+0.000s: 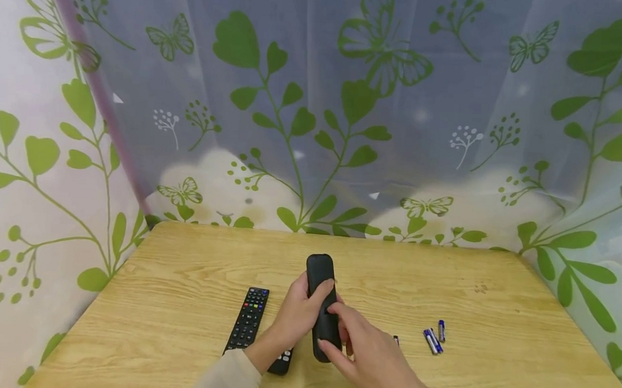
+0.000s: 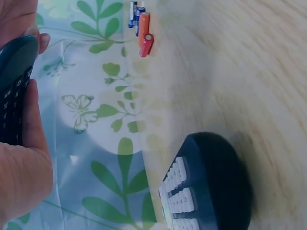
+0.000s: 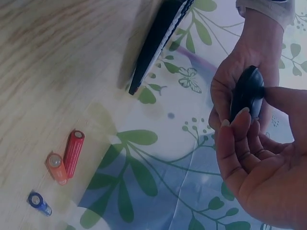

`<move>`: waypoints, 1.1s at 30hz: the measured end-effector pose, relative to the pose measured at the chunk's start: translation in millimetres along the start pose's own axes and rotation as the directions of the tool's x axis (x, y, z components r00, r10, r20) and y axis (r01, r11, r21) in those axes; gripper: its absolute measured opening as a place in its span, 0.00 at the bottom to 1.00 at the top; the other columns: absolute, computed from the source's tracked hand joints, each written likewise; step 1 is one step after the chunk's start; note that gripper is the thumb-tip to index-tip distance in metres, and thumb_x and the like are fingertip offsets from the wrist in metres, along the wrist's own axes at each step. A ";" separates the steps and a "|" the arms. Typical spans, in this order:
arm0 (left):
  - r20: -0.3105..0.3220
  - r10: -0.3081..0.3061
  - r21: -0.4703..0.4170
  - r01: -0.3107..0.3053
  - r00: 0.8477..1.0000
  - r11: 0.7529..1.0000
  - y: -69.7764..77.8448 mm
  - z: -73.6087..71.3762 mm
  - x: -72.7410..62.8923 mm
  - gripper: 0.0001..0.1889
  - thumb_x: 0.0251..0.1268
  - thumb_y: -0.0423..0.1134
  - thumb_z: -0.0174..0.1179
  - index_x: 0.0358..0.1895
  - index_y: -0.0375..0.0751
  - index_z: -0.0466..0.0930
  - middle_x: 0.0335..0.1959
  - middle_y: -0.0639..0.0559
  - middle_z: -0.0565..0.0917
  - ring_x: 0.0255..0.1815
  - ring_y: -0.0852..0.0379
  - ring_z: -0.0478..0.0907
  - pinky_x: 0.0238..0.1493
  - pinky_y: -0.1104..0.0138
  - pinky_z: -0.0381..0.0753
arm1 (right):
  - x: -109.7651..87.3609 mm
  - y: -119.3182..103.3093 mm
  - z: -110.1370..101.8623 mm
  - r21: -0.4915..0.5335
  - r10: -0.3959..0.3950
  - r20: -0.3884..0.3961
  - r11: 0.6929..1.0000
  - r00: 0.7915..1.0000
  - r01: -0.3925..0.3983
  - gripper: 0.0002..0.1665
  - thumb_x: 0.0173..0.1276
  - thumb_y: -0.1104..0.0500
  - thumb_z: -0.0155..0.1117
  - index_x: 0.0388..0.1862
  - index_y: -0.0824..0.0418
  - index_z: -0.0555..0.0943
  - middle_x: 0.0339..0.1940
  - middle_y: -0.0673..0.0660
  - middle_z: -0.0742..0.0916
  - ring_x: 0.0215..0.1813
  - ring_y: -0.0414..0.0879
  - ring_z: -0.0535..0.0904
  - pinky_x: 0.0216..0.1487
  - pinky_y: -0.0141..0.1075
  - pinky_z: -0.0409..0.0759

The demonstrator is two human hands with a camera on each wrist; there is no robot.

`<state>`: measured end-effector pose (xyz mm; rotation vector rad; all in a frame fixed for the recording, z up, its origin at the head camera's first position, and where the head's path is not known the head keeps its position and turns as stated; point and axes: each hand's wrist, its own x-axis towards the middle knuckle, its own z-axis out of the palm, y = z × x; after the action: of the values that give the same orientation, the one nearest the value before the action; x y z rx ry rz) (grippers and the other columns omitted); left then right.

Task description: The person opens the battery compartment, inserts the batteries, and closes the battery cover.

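A black remote control (image 1: 319, 275) is held above the table, its plain back toward the head camera and its buttons showing in the left wrist view. My left hand (image 1: 298, 312) grips it around the middle, thumb across the back. At its near end, my right hand (image 1: 369, 347) holds it between thumb and curled fingers, as the right wrist view also shows. Whether the battery cover is on cannot be made out. On the table left of my hands lies a second remote (image 1: 248, 318) with coloured buttons. Another remote (image 1: 281, 363) is partly covered by my left wrist.
Right of my hands lie blue-and-silver batteries (image 1: 432, 341). Another battery (image 1: 396, 340) is mostly hidden behind my right hand. The wrist views also show a red battery (image 3: 74, 153) and an orange battery (image 3: 56, 167). A patterned curtain (image 1: 314, 130) borders the wooden table (image 1: 209, 253).
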<state>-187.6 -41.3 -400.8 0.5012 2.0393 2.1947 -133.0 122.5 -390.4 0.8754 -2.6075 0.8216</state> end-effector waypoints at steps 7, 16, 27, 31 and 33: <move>-0.048 -0.005 0.091 0.009 0.999 0.996 -4.6 1.5 -1.5 0.17 0.75 0.44 0.50 0.54 0.32 0.69 0.33 0.46 0.80 0.30 0.54 0.81 0.32 0.64 0.84 | 0.9 -7.6 7.9 0.027 0.109 0.063 0.993 0.992 -0.111 0.25 0.69 0.44 0.60 0.55 0.57 0.70 0.19 0.43 0.71 0.14 0.31 0.60 0.14 0.26 0.61; -0.015 0.004 0.159 -0.001 1.000 0.987 25.5 7.3 -14.8 0.14 0.76 0.40 0.48 0.49 0.29 0.70 0.31 0.47 0.77 0.27 0.56 0.78 0.29 0.67 0.81 | 3.5 -10.8 13.2 0.070 0.134 0.029 0.988 0.991 -0.135 0.21 0.66 0.49 0.65 0.49 0.56 0.68 0.17 0.42 0.69 0.13 0.31 0.60 0.13 0.26 0.61; -0.058 -0.049 0.067 0.053 0.997 0.996 15.1 5.1 -12.4 0.13 0.73 0.40 0.52 0.47 0.30 0.72 0.31 0.47 0.78 0.29 0.56 0.78 0.31 0.67 0.80 | 3.6 -9.4 12.7 0.145 0.104 0.060 0.983 0.993 -0.112 0.19 0.67 0.50 0.64 0.48 0.56 0.68 0.18 0.44 0.70 0.14 0.32 0.61 0.15 0.26 0.62; -0.070 -0.092 -0.019 0.091 0.993 0.996 -6.2 -0.4 -4.3 0.16 0.71 0.43 0.55 0.48 0.31 0.71 0.31 0.46 0.78 0.29 0.55 0.78 0.31 0.66 0.80 | 3.2 -7.6 10.7 0.139 0.078 0.112 0.986 0.991 -0.093 0.19 0.67 0.51 0.64 0.48 0.56 0.68 0.19 0.44 0.70 0.17 0.32 0.63 0.17 0.26 0.65; -0.066 -0.111 -0.048 0.108 0.992 0.993 -12.3 -2.2 -2.2 0.17 0.70 0.44 0.55 0.49 0.31 0.71 0.32 0.46 0.78 0.29 0.55 0.79 0.31 0.66 0.81 | 2.5 -6.6 10.2 0.134 0.070 0.132 0.987 0.989 -0.088 0.19 0.68 0.51 0.64 0.49 0.57 0.68 0.21 0.43 0.70 0.18 0.32 0.64 0.18 0.26 0.66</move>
<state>-188.0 -42.8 -413.4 0.3056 1.9944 2.2156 -131.6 110.9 -394.7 0.8928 -2.7379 1.0116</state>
